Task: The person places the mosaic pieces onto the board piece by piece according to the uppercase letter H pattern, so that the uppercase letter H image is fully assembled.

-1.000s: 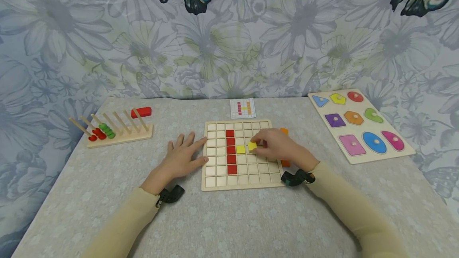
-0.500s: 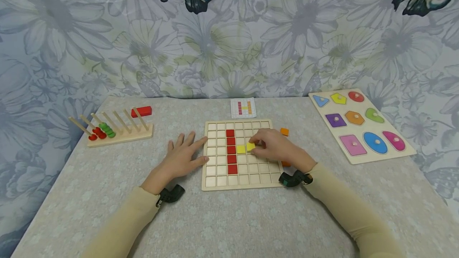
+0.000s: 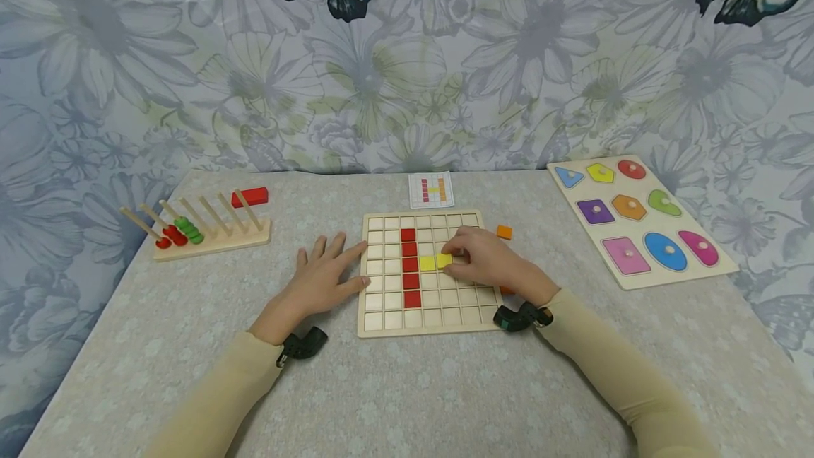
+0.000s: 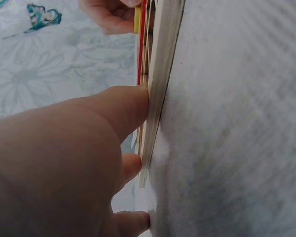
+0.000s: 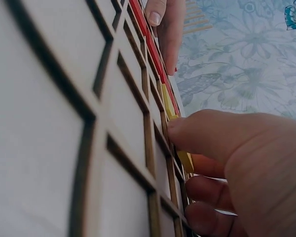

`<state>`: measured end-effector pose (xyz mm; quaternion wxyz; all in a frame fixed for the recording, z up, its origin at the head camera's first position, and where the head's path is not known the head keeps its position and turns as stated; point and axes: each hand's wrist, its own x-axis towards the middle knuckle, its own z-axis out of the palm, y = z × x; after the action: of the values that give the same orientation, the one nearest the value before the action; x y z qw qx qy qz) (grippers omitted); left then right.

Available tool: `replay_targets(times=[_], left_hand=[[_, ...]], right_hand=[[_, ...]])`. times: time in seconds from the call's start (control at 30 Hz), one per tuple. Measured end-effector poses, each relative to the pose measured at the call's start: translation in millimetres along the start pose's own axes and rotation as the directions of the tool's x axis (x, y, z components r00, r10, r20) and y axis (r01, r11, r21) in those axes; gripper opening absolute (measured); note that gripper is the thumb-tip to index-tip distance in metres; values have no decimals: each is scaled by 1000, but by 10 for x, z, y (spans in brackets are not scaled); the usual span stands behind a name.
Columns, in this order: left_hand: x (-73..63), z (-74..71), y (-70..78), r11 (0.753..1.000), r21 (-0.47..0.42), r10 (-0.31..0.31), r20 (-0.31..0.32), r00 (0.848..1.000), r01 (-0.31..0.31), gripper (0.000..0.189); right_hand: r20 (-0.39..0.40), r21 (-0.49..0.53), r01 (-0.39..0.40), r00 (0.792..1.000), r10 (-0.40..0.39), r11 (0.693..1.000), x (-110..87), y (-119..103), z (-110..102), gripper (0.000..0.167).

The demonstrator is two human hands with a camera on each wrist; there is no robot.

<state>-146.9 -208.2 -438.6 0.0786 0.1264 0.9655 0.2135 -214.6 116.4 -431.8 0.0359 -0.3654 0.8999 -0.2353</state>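
Pinched in the right hand (image 3: 482,256), that yellow tile (image 3: 443,261) could snag, if tilted, on the grid board (image 3: 393,301) the spread left hand (image 3: 323,280) touches.

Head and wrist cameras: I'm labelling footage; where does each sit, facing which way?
Head: on the head, facing forward and down at the board; left hand, right hand, sleeves show.
Left wrist: on that wrist, facing its hand at the board's edge.
Right wrist: on that wrist, facing its hand's pinched yellow tile.
Wrist views share the board and both hands.
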Motion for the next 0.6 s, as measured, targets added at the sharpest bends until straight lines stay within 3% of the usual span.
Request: replay_targets(times=[0.6], left_hand=[[-16,-23,24,1000,11,2,-9,1000,-2,67]], right_hand=[[13,21,1,1000,-1,1000,-9,6,-1,24]])
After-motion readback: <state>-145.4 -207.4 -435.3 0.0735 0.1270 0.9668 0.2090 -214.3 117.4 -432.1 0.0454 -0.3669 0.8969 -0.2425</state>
